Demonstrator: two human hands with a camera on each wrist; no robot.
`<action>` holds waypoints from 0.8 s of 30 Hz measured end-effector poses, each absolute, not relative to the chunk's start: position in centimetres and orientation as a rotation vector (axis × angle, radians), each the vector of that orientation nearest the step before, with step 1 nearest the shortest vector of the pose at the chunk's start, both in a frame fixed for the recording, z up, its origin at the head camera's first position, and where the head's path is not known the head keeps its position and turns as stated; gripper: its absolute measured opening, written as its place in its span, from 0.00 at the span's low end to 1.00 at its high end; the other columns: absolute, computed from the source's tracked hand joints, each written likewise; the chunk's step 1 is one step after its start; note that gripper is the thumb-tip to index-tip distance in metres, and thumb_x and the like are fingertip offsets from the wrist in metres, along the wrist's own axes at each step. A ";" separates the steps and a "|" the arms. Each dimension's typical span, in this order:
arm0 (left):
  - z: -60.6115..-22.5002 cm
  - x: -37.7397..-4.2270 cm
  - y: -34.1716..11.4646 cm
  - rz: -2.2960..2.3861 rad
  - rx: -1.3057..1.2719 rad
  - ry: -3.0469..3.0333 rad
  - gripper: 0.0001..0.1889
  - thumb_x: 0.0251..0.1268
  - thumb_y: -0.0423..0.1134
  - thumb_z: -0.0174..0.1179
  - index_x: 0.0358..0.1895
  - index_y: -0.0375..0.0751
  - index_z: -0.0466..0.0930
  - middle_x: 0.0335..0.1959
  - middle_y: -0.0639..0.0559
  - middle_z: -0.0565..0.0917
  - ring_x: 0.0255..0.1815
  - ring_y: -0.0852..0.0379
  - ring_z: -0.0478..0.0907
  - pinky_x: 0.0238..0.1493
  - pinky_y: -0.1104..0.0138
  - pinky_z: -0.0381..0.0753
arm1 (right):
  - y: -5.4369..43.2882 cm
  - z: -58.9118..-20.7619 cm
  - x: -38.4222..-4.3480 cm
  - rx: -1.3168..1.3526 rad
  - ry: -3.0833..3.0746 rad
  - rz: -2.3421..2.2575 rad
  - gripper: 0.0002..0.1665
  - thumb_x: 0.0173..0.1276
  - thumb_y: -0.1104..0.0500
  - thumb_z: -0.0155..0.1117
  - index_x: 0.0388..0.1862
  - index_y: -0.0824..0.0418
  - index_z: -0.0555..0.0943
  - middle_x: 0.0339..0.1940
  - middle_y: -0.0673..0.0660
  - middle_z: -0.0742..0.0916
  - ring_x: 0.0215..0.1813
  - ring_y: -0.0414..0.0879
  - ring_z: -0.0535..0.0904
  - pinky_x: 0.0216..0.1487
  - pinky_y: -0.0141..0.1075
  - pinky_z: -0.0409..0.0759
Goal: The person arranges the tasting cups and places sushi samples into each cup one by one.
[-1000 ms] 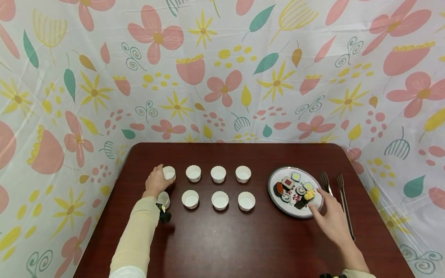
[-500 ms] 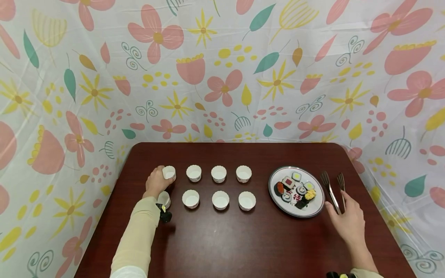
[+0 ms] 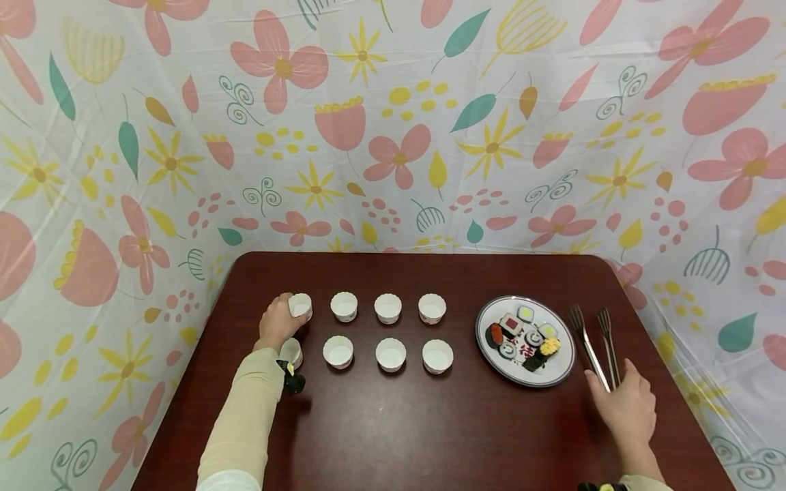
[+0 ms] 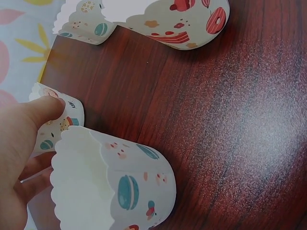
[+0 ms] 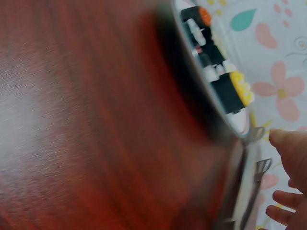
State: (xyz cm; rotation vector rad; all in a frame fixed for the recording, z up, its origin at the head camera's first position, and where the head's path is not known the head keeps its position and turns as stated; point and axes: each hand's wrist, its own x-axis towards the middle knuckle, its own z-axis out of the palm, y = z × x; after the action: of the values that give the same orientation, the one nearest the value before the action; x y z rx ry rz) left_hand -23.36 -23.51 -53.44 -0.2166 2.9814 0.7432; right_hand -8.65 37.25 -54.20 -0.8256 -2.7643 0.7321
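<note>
In the head view my left hand holds the back-left white paper baking cup, thumb on its near side. That cup's printed wall shows in the left wrist view, with a second cup close in front, below the wrist in the head view. My right hand is over the handle end of metal tongs with fork-like tips, thumb and fingers spread to either side. Beside them is a round plate of small sushi pieces, one topped with yellow corn.
The cups stand in two rows on the dark red-brown table, including a back-row cup and a front-row cup. A flower-patterned cloth hangs behind and at both sides.
My right hand has moved from the plate's right edge, rightward and then nearer along the tongs toward their handle end. The left hand stays on its baking cup.
</note>
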 end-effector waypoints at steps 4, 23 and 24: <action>-53.5 -23.4 -23.5 0.747 -0.223 2.978 0.37 0.55 0.50 0.62 0.64 0.34 0.62 0.57 0.34 0.71 0.52 0.33 0.72 0.49 0.44 0.72 | 37.5 -55.6 -8.4 -0.874 -2.767 0.714 0.49 0.60 0.42 0.59 0.70 0.68 0.54 0.57 0.81 0.68 0.54 0.77 0.62 0.48 0.66 0.62; -53.9 -23.5 -23.6 0.784 -0.244 2.980 0.36 0.54 0.50 0.63 0.63 0.35 0.62 0.57 0.34 0.71 0.53 0.34 0.72 0.50 0.44 0.71 | 37.8 -57.1 -8.8 -1.047 -2.777 0.690 0.46 0.62 0.41 0.56 0.66 0.71 0.58 0.56 0.80 0.67 0.54 0.76 0.61 0.44 0.66 0.63; -53.9 -23.5 -23.6 0.785 -0.243 2.980 0.36 0.54 0.50 0.64 0.63 0.35 0.62 0.57 0.34 0.71 0.53 0.34 0.72 0.50 0.44 0.71 | 37.8 -57.2 -8.8 -1.047 -2.772 0.687 0.45 0.62 0.41 0.56 0.66 0.71 0.59 0.56 0.80 0.68 0.54 0.76 0.61 0.44 0.66 0.63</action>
State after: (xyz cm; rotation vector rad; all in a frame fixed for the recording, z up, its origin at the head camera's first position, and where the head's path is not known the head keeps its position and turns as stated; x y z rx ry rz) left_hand -23.49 -23.64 -53.86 -0.2430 2.9800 0.7855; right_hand -8.83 37.83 -57.23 -1.0467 -2.7719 0.6867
